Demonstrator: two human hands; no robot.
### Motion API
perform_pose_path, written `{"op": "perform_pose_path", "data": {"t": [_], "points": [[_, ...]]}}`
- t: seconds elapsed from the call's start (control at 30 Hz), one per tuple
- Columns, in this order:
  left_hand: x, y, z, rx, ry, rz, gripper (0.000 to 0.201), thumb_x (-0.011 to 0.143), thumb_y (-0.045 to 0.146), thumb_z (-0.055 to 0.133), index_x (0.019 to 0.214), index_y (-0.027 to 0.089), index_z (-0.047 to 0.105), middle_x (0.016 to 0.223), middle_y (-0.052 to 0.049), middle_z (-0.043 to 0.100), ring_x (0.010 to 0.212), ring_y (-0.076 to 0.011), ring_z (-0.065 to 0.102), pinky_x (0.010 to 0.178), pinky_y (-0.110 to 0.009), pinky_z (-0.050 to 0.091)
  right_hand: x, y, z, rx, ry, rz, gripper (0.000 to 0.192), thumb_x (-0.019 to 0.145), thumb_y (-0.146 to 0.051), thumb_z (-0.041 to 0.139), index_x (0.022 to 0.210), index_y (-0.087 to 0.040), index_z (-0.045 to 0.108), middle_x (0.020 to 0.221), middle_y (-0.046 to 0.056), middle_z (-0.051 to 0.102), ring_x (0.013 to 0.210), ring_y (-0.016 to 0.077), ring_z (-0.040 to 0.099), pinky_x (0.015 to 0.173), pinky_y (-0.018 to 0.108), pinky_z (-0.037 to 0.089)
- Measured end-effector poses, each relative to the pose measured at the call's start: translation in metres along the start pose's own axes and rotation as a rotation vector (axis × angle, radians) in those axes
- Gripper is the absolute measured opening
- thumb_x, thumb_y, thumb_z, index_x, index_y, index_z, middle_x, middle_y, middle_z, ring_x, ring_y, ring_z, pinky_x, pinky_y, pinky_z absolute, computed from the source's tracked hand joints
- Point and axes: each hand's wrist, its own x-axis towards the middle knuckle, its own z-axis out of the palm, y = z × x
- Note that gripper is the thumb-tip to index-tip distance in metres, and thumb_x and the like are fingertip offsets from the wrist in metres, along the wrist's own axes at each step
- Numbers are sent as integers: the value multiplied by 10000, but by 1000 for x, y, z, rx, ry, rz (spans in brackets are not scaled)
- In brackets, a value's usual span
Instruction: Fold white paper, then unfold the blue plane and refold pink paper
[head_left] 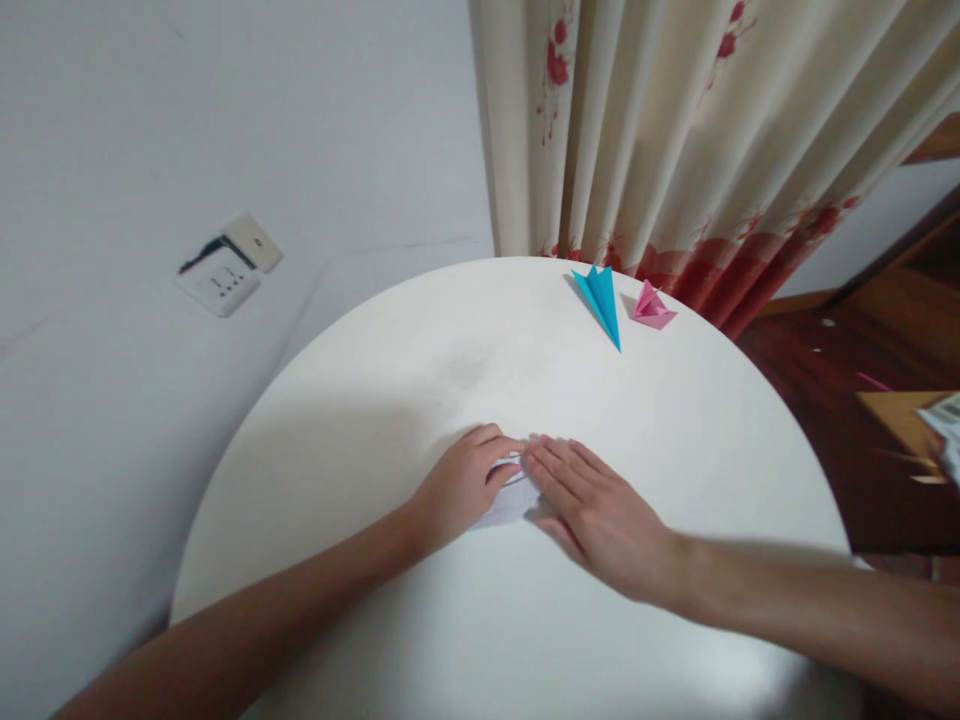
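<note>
A small piece of white paper (507, 511), apparently folded, lies on the round white table between my hands. My left hand (463, 482) bends its fingers and thumb around the paper's left and far side, holding it down. Flat across the right part of the paper rests my right hand (596, 510), its fingers stretched out and close together. A raised layer of the paper shows between the two hands. Much of the sheet is hidden under the fingers, so its full shape cannot be made out.
At the table's (360, 390) far edge lie a blue paper plane (602, 305) and a pink folded paper piece (652, 307). A floral curtain (675, 140) hangs behind them. The wall on the left carries a socket (219, 280). Papers (946, 425) lie on a wooden surface at right.
</note>
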Motion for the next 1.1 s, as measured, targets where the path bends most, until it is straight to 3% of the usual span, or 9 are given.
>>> {"op": "perform_pose_path", "data": {"t": [0.1, 0.2, 0.4, 0.5, 0.63, 0.77, 1.1], "points": [[-2, -1, -2, 0, 21, 13, 257, 900, 181, 575, 1140, 209, 663, 1018, -57, 641, 962, -179, 594, 896, -302, 463, -6, -8, 6, -13, -68, -14, 735, 950, -531, 445, 1486, -47, 312, 1520, 205, 346, 1438, 316, 266, 1169, 512, 261], [-5, -1, -4, -13, 23, 7, 211, 905, 187, 575, 1080, 203, 693, 987, -50, 654, 929, -168, 607, 877, -286, 463, -7, -10, 6, -13, -89, -8, 836, 922, -599, 445, 1507, -33, 252, 1538, 223, 287, 1449, 329, 227, 1181, 514, 244], [-15, -5, 0, -20, 59, -34, 202, 921, 211, 562, 999, 220, 747, 824, -29, 629, 765, -134, 591, 727, -248, 459, -10, -10, 4, -29, -106, 30, 740, 958, -492, 445, 1512, -47, 238, 1561, 216, 240, 1458, 325, 202, 1166, 519, 277], [-19, -10, 6, 1, 112, -12, 197, 922, 221, 570, 1007, 224, 748, 763, -13, 570, 728, -125, 557, 672, -235, 441, -11, -11, 2, -62, -60, 104, 669, 956, -464, 459, 1483, -76, 321, 1557, 207, 269, 1451, 348, 208, 1136, 556, 303], [-22, -15, 11, 16, 165, 93, 190, 924, 198, 572, 1001, 212, 745, 741, -4, 528, 700, -116, 517, 624, -224, 412, -11, -13, -2, -110, -66, 152, 602, 951, -501, 451, 1414, -116, 445, 1448, 190, 450, 1347, 365, 367, 1086, 569, 333], [-23, -13, 9, 68, 175, 161, 207, 950, 210, 531, 952, 191, 737, 724, 0, 503, 680, -114, 483, 608, -227, 391, -11, -13, -3, -139, -78, 157, 589, 959, -502, 432, 1407, -119, 449, 1355, 184, 528, 1229, 349, 456, 992, 544, 391], [-28, -11, 8, 285, 174, 242, 226, 976, 248, 499, 826, 179, 653, 722, 7, 510, 723, -124, 468, 621, -245, 369, -11, -12, -2, -181, -54, 128, 521, 977, -444, 422, 1399, -140, 462, 1449, 136, 458, 1266, 333, 403, 995, 505, 346]]}}
